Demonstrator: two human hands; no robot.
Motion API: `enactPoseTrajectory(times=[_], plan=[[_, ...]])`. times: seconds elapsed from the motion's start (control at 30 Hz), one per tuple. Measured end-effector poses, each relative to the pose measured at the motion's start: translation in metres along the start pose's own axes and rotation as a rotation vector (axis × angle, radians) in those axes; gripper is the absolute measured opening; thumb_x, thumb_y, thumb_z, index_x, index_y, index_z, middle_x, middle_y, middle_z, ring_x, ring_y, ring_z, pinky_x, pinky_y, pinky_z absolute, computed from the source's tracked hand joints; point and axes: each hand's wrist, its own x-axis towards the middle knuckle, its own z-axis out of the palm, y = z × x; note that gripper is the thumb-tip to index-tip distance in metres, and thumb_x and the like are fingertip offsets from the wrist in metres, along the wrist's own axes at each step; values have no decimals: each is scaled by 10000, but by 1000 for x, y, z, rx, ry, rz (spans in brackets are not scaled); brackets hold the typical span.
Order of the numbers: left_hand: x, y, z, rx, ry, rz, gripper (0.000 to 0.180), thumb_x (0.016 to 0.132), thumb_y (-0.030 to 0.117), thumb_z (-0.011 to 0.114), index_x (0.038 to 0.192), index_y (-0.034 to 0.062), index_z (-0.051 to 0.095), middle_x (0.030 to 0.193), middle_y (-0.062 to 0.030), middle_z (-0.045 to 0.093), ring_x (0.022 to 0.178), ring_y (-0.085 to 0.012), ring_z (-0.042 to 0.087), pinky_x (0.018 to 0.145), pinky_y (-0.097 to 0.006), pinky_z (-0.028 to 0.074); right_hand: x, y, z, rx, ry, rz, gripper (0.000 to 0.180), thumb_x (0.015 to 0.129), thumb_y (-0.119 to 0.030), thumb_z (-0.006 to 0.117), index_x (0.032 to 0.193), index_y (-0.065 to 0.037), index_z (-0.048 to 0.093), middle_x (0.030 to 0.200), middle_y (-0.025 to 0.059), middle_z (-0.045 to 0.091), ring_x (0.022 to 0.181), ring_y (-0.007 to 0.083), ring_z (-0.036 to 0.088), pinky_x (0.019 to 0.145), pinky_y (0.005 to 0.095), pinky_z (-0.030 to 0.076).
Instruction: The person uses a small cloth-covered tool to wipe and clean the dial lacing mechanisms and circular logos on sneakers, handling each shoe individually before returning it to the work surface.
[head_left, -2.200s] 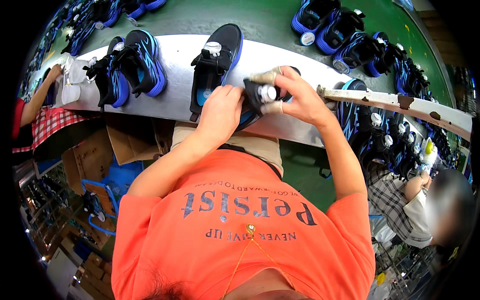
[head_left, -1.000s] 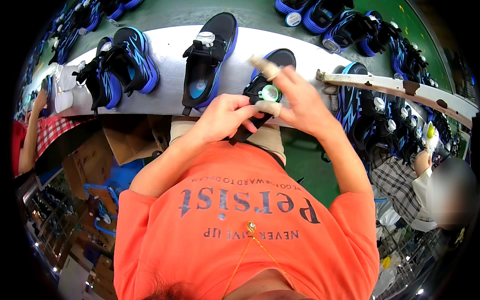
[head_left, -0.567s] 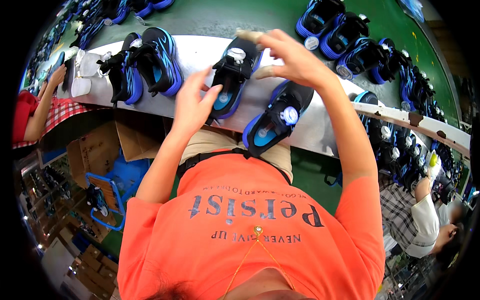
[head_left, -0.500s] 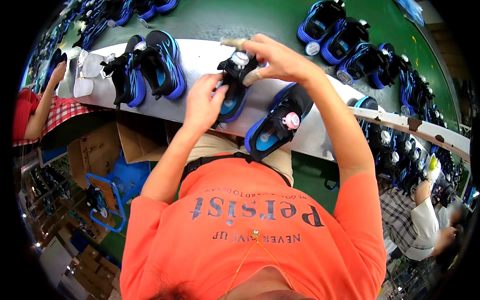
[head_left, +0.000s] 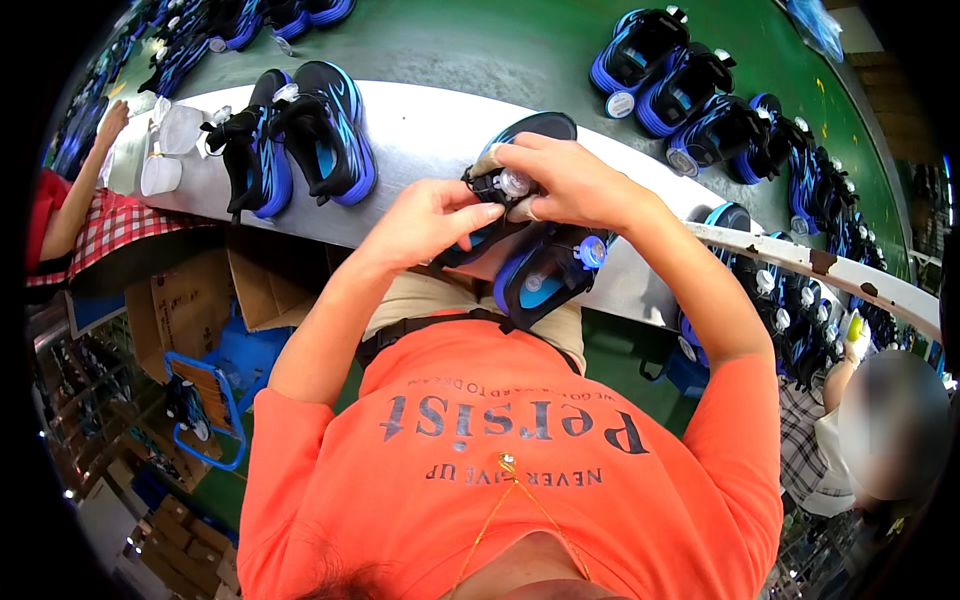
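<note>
A black and blue sports shoe lies on the metal-topped bench in front of me, toe pointing away. Both hands meet over its lace area, where a small clear round tag shows. My right hand reaches in from the right, its thumb and a finger wearing pale finger cots, closed around the laces and tag. From the left, my left hand pinches the shoe's collar near the laces; its fingertips are partly hidden. Close to me, a second shoe overhangs the bench edge with a blue round tag.
A pair of matching shoes stands left on the metal bench top. Beside it are clear plastic pieces. More shoes line the green surface. A white rail runs at right. Co-workers are at both sides; cardboard boxes sit below left.
Both hands have shifted right, and the shoe they work on has turned, its toe now showing beyond my right hand. The near shoe's tag looks blue instead of pink. A co-worker's hand at left has risen.
</note>
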Motion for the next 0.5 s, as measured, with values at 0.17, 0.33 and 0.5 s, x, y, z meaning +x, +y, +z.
enactPoseTrajectory(times=[0.17,0.33,0.5], plan=[[9,-29,15,-87,79,98,233,895,210,580,942,14,697,652,-36,653,579,-88,580,530,-270,448,-8,-15,14,-197,-6,110,578,899,-171,587,1438,-282,410,877,113,530,778,322,572,692,423,478],[13,-35,19,-28,121,155,229,891,186,549,939,18,697,647,-52,666,580,-104,610,552,-272,463,-4,-13,23,-185,151,212,704,842,-117,597,1470,-302,338,816,111,510,731,334,573,653,440,488],[9,-27,25,-45,101,125,226,889,187,563,933,9,695,669,-60,669,594,-103,630,568,-265,475,-3,-24,25,-318,229,158,653,876,-216,595,1471,-305,339,839,134,576,757,350,603,663,438,492]])
